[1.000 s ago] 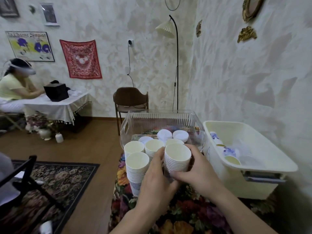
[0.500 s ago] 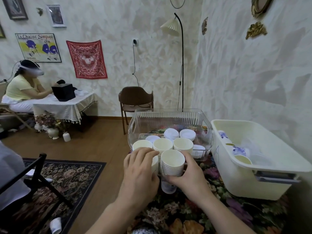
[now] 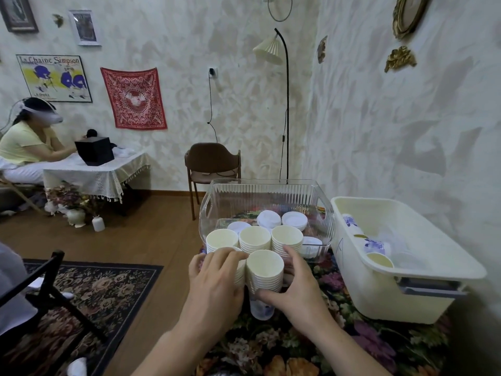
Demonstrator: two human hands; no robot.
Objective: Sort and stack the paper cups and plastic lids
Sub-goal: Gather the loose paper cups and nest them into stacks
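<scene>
Several tall stacks of cream paper cups stand on the flowered tablecloth. My right hand grips the nearest stack, thumb in front and fingers behind. My left hand lies over the top of a stack beside it, hiding most of that stack. Three more stacks stand in a row just behind. White plastic lids lie piled in the clear ribbed bin beyond them.
A cream plastic tub at the right holds loose blue-printed cups and clear lids. A wall runs along the right side. A chair and floor lamp stand behind the table. Another person sits at a far-left table.
My left hand moved from the side of the stacks up onto the top of the left front stack. My right hand kept its grip on the nearest stack.
</scene>
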